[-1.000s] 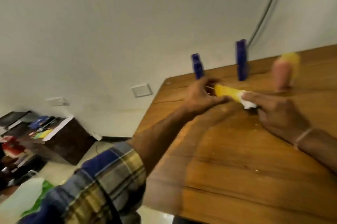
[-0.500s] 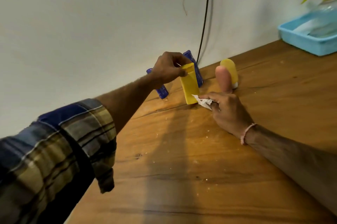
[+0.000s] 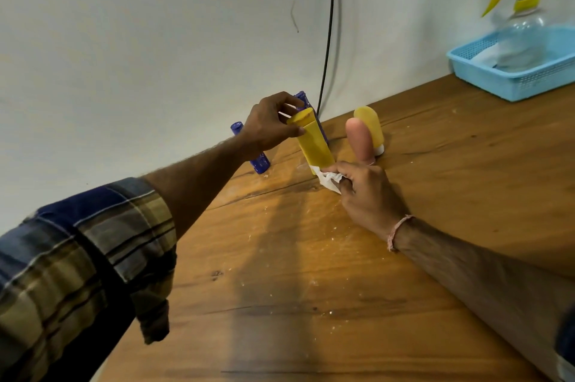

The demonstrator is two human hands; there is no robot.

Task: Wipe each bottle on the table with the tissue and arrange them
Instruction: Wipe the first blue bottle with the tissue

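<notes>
Left hand (image 3: 270,129) fingers pinched the yellow tube (image 3: 314,140) top, tilted, base on table (image 3: 311,272) nr wall. Right hand (image 3: 367,192) fingers clamped the crumpled tissue (image 3: 328,179) at its base. Risk: smooth plastic tube could slip & knock the rounded pink bottle (image 3: 361,140) beside it.

Soft, even indoor light fills the room, leaving the pale wall (image 3: 155,39) flat and grey. A broad, dim shadow runs down the wooden bench (image 3: 280,272) toward the near edge. The wide lens bows the bench edge and stretches the plaid sleeve (image 3: 77,257) at lower left. The spray bottle (image 3: 522,24) at far right looks smeared and soft.
</notes>
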